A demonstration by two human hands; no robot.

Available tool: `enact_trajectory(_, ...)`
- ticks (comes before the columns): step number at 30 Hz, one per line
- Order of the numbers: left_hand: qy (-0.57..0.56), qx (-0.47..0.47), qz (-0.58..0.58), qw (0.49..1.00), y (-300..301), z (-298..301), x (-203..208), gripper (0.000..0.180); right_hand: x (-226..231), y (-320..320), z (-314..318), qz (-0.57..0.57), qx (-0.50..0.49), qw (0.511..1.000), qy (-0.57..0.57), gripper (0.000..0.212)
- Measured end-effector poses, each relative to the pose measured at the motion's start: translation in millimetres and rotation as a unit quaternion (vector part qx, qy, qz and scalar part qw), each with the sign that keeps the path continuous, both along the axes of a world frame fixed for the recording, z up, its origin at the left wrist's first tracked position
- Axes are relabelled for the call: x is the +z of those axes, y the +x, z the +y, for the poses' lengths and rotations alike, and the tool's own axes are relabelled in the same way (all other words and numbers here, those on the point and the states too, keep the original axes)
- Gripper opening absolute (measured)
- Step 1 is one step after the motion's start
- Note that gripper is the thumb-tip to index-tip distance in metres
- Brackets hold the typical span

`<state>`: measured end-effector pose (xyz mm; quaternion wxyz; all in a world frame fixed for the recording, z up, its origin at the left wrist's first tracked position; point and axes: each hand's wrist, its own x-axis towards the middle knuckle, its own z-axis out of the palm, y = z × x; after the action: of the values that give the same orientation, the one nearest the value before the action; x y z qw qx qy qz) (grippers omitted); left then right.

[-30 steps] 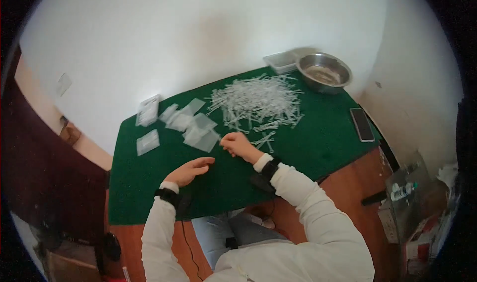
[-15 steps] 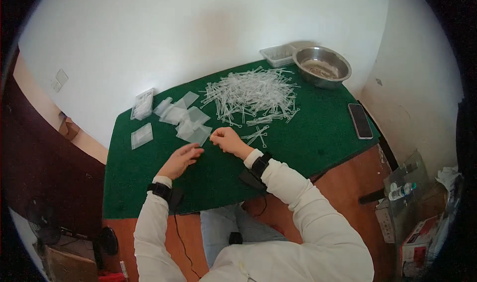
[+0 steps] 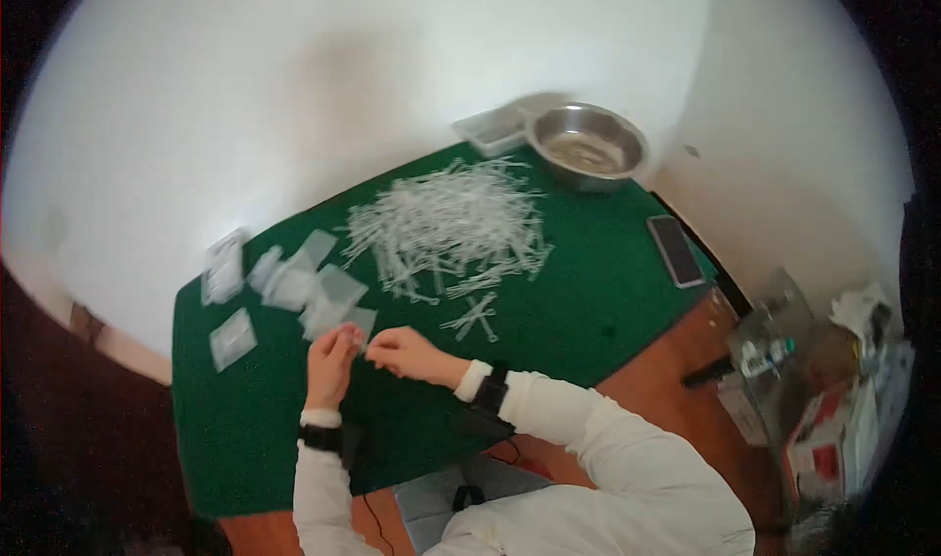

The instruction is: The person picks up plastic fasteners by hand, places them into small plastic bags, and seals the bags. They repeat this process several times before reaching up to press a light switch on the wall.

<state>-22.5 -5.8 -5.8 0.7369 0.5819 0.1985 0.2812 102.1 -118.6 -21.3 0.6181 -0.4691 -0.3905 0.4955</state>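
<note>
My left hand [image 3: 331, 368] is closed, its fingertips pressed together at the near edge of a spread of small clear plastic bags [image 3: 338, 289]. Just to its right, my right hand [image 3: 420, 357] makes a pinch, its fingertips close to those of the left. Motion blur hides what either pinch holds, if anything. Beyond the right hand lie a few thin whitish plastic sticks with looped ends [image 3: 474, 316], crossed over each other. Farther back is a large heap of the same sticks [image 3: 451, 223].
A filled clear bag [image 3: 232, 339] and a clear box [image 3: 223, 268] lie at the left of the green table [image 3: 265, 429]. A steel bowl [image 3: 588, 149] and a clear plastic tray [image 3: 493, 130] stand at the back; a phone [image 3: 675, 251] lies on the right.
My left hand has moved up to the right hand, and its spread fingers have closed. The whole view has shifted and tilted with my head. The heap and bags look unchanged.
</note>
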Motion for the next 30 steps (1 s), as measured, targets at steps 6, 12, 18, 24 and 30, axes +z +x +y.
enact_trajectory(6,0.0,-0.044,-0.018,0.999,1,-6,-7,0.021,8,5,-5,-0.034,0.056,0.998,-0.008,0.017)
enact_trajectory(12,-0.017,-0.011,-0.042,0.999,1,-7,-7,0.023,9,1,-3,-0.067,-0.003,0.997,-0.022,0.018)
enact_trajectory(18,-0.046,0.027,-0.058,0.997,5,-2,-8,0.026,7,8,7,-0.019,0.004,0.999,0.042,0.015)
enact_trajectory(24,-0.036,0.007,-0.073,0.997,1,-6,-4,0.025,9,2,6,-0.055,0.001,0.998,0.038,0.015)
enact_trajectory(30,0.039,0.001,-0.036,0.999,4,-11,0,0.025,14,4,-5,-0.168,-0.063,0.984,0.011,0.016)
